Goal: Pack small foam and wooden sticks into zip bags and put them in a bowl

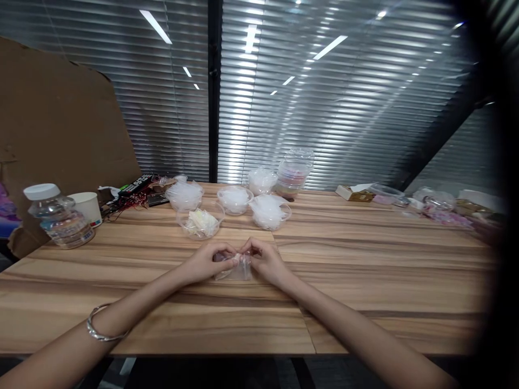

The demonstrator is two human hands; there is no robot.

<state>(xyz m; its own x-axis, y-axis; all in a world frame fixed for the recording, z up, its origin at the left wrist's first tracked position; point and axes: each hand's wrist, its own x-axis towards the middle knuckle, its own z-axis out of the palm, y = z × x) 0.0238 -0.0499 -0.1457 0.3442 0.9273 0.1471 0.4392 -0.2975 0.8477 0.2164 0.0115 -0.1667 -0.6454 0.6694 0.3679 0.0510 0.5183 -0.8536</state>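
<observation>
A small clear plastic bag (242,270) is pinched between both hands, low over the wooden table. My left hand (208,262) grips it from the left with thumb and fingers closed. From the right, my right hand (264,260) is closed on its upper edge, the fingertips close to those of the left. Whatever may be inside the bag is too small to make out. Just beyond the hands stands a clear round bowl (221,212) holding crumpled pale yellow and white wrappers (200,221).
Behind are clear bowls with whitish plastic bags (184,194) (235,199) (270,210) and stacked clear tubs (294,173). At left stand a jar (62,221), a paper cup (88,208) and a remote (137,185) among wires. A small box (354,193) and plastic packaging (440,202) lie right.
</observation>
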